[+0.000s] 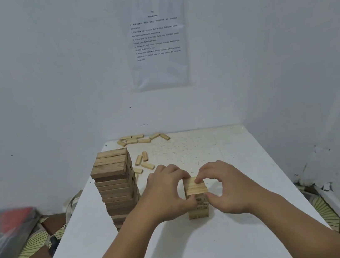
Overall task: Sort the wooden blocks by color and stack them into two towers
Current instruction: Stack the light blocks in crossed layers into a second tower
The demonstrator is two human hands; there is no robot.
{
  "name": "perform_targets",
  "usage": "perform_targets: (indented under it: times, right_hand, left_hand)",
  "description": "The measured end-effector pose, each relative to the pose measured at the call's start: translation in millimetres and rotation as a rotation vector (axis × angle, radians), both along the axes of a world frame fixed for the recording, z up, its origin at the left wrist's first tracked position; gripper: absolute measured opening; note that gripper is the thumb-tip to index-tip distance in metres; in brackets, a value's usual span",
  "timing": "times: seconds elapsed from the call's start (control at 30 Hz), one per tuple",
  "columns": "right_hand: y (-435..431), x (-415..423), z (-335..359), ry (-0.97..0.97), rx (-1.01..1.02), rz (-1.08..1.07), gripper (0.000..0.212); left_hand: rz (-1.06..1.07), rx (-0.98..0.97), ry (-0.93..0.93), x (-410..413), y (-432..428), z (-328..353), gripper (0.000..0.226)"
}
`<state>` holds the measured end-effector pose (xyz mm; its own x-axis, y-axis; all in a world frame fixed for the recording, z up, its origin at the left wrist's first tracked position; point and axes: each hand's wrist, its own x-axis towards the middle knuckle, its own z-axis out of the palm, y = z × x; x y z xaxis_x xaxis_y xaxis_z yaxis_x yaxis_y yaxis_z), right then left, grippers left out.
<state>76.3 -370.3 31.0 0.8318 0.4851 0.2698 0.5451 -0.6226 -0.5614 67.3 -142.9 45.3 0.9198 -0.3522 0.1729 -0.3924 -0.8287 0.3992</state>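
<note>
The short light-wood tower (197,199), sat on the counter (224,241) right of the tall dark tower (116,186), is pinched at its top layer by the left hand (167,192) and right hand (227,186), so tbh edges should be squared gently before more get stacked.

A tall dark tower (116,189) of brown wooden blocks stands upright on the left part of the white tabletop (224,241), its top layer showing three blocks laid side by side and its upper layers slightly uneven. To its right stands a much shorter light tower (193,187) of pale blocks, gripped near its top between the left hand (167,191) and the right hand (227,186). Several loose pale blocks (144,162) lie flat just behind the dark tower, and a far cluster (142,139) lies scattered along the tabletop's back edge.
</note>
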Motion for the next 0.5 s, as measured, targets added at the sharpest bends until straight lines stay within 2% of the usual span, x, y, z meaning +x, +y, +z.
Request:
perform_targets:
  times: [0.3,0.5]
  right_hand:
    - [1.3,-0.4,-0.6,-0.003,-0.01,-0.002,0.033]
    - [0.7,-2.6,-4.4,0.007,-0.009,-0.011,0.035]
  left_hand:
    - [-0.005,-0.025,0.044,-3.3,1.7,1.5,0.06]
    - [-0.017,0.004,0.071,-4.5,3.6,1.0,0.069]
